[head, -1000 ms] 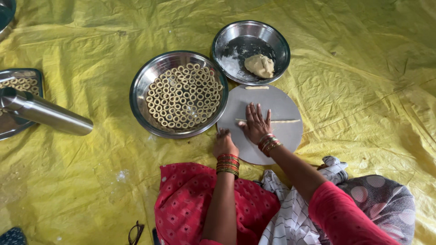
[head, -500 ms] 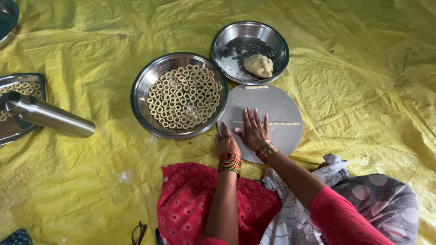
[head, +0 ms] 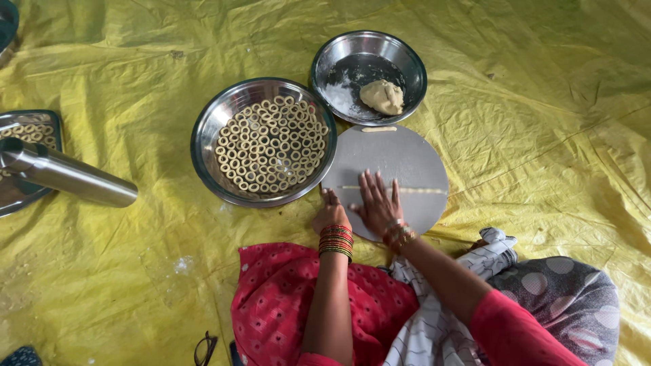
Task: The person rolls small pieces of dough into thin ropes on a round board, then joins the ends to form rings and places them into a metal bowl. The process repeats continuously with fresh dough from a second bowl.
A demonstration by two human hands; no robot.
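I see my right hand (head: 380,207) pressing flat, fingers spread, on the dough strip (head: 420,190) across the round board (head: 400,159). My left hand (head: 330,215), fingers curled with nothing held, touches the board's edge at eight o'clock; the bowl of rings (head: 264,141) sits just beside.

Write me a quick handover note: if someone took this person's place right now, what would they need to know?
Right hand: flat, fingers spread, on a thin dough rope across the round board.
Left hand: at the board's left edge, holding nothing.
Done: many dough rings fill the big steel bowl.
Left: a dough lump sits in the smaller steel bowl; a small piece lies at the board's top edge; the rope is not yet shaped.
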